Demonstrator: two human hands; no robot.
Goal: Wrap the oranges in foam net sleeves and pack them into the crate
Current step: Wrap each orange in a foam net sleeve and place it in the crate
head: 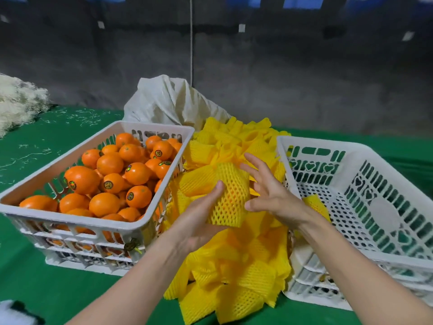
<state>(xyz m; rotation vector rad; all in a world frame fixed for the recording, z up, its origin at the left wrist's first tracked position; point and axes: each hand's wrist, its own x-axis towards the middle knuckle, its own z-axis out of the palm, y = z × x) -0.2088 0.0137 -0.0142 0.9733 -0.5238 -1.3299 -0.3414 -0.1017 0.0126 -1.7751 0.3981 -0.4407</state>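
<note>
Left hand [199, 221] cups the netted orange [232, 195] from beneath, thumb on the mesh, just left of the empty crate [328, 144]. Right hand [269, 193] is spread wide, thumb barely touching the net. Held by one hand only, the orange could, I reckon, slip out the net's open end.

A green cloth [70, 289] covers the table across the lower frame, and thin pale strands [82, 116] lie scattered over it at centre left, near a heap of pale shredded fibre [16, 102] at the left edge. A crumpled white sack [168, 99] stands at upper centre against a dark grey wall [304, 78], where a thin cord [191, 43] hangs straight down and small pale tags [241, 27] show. A blurred white object [11, 313] sits in the lower left corner.
</note>
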